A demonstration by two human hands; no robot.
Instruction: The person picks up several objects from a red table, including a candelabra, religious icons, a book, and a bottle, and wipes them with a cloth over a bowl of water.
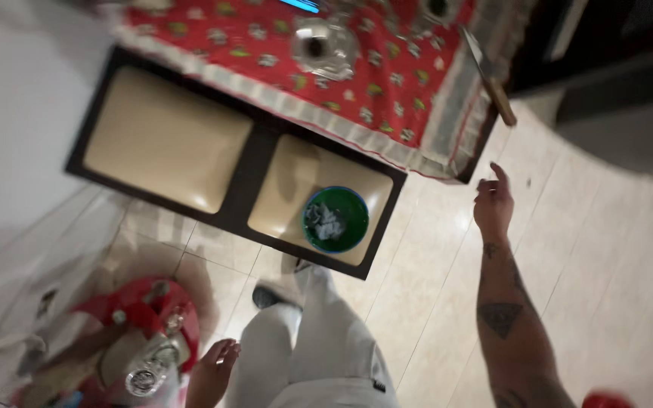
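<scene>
While the right hand [493, 205] reaches empty and open-fingered toward the knife [487, 74] overhanging the red-clothed table [387, 83], nothing is picked up yet. The left hand [211, 370] hangs loose and empty near the clear bag [54, 317]; a green bowl [335, 219] sits on the bench [168, 140].

red patterned tablecloth [387, 75], green bowl [335, 219], cream seat cushions [164, 140]

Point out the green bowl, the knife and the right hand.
green bowl [335, 219]: head view, on its inside.
knife [487, 74]: head view, on the blade near the handle.
right hand [493, 205]: head view, on its back.
</scene>
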